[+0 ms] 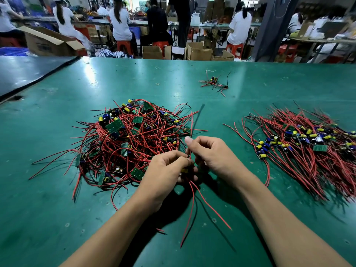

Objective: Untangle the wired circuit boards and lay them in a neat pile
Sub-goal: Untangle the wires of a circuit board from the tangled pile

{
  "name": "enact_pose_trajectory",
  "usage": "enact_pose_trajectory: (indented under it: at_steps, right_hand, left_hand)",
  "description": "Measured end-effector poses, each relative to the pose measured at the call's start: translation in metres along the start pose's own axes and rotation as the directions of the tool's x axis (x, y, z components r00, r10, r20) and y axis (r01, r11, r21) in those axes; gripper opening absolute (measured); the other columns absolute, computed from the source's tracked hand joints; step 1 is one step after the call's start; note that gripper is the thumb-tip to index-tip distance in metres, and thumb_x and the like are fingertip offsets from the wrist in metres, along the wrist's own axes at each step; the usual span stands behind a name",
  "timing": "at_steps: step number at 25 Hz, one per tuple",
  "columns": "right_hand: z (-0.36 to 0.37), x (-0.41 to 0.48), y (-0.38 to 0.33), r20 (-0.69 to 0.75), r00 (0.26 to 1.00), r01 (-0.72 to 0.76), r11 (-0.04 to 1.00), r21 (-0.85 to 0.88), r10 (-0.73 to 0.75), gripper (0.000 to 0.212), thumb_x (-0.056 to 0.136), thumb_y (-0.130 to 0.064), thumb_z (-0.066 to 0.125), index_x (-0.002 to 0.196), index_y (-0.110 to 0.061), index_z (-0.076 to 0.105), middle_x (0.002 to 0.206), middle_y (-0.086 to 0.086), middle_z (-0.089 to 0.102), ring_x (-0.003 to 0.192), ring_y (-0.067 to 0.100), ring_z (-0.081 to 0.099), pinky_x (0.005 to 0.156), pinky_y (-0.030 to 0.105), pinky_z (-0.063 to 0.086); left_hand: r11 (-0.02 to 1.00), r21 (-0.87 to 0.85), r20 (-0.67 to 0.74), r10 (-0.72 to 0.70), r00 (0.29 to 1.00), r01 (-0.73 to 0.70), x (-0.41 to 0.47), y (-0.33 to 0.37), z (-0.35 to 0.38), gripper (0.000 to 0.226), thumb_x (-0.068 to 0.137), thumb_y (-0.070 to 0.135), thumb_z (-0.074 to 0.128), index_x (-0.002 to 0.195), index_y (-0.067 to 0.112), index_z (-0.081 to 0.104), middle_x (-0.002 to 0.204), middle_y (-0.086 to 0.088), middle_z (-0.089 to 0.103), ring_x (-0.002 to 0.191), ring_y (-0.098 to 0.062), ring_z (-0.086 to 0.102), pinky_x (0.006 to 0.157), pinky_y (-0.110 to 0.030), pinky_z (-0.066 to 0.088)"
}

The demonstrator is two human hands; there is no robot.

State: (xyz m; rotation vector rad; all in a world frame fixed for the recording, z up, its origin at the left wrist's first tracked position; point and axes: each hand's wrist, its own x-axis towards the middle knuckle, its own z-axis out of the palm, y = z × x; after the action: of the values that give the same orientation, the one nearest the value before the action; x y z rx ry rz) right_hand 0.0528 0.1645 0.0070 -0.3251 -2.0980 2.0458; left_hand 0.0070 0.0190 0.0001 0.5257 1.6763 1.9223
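On the counter, the tangled heap lies left and the sorted pile right, well apart. Between them, nearer the person, the left hand and right hand hold one wired board. A stray cluster lies far behind.

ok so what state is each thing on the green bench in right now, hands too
left hand: grips a small wired circuit board, mostly hidden by fingers
right hand: pinches that board's red wire, drawn upward
heap of red-wired green circuit boards: tangled, left of the hands
right-side pile of wired boards: laid out, wires roughly parallel
small far cluster of wired boards: lying apart, untouched
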Motion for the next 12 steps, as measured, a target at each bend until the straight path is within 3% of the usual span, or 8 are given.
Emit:
enact_pose_trajectory:
  at_steps: [4, 8, 10, 12]
  right_hand:
    - [0.000, -0.004, -0.003, 0.141, 0.989, -0.048, 0.998, 0.030, 0.043, 0.037, 0.079, -0.042, 0.074, 0.099, -0.011, 0.073, 0.080, 0.006, 0.070, 0.057, 0.013, 0.062, 0.048, 0.023, 0.052]
    - [-0.005, -0.005, -0.002, 0.181, 0.981, -0.080, 0.993, 0.085, 0.064, 0.036, 0.089, -0.041, 0.070, 0.100, -0.007, 0.076, 0.074, 0.011, 0.071, 0.057, 0.019, 0.066, 0.055, 0.028, 0.056]
    - [-0.007, -0.004, -0.001, 0.118, 0.992, -0.049, 0.999, 0.013, 0.047, 0.040, 0.088, -0.047, 0.069, 0.093, -0.008, 0.078, 0.061, 0.005, 0.066, 0.048, 0.013, 0.059, 0.049, 0.022, 0.050]
    - [-0.012, 0.001, -0.001, -0.006, 1.000, 0.015, 0.994, -0.110, -0.016, 0.044, 0.083, -0.053, 0.067, 0.086, -0.011, 0.079, 0.054, -0.007, 0.054, 0.041, 0.005, 0.042, 0.041, 0.015, 0.032]
  left_hand:
    - [1.000, -0.006, 0.033, 0.021, 0.999, -0.021, 0.000, -0.004, 0.000, 0.020, 0.092, 0.006, 0.059, 0.080, 0.009, 0.075, 0.076, -0.013, 0.074, 0.060, -0.023, 0.068, 0.052, -0.024, 0.053]
    - [0.999, 0.028, 0.028, 0.021, 0.999, -0.022, 0.003, -0.006, -0.002, 0.019, 0.091, 0.009, 0.061, 0.077, 0.000, 0.068, 0.068, -0.009, 0.068, 0.056, -0.020, 0.063, 0.060, -0.029, 0.047]
    - [0.998, 0.046, 0.063, 0.028, 0.998, -0.031, 0.002, -0.004, -0.002, 0.020, 0.091, 0.009, 0.062, 0.074, 0.004, 0.070, 0.066, -0.006, 0.066, 0.055, -0.014, 0.061, 0.056, -0.027, 0.044]
    - [0.997, 0.071, 0.086, 0.028, 0.996, -0.034, 0.001, -0.002, -0.001, 0.022, 0.090, 0.008, 0.062, 0.071, 0.011, 0.073, 0.064, -0.003, 0.066, 0.054, -0.011, 0.060, 0.051, -0.023, 0.043]
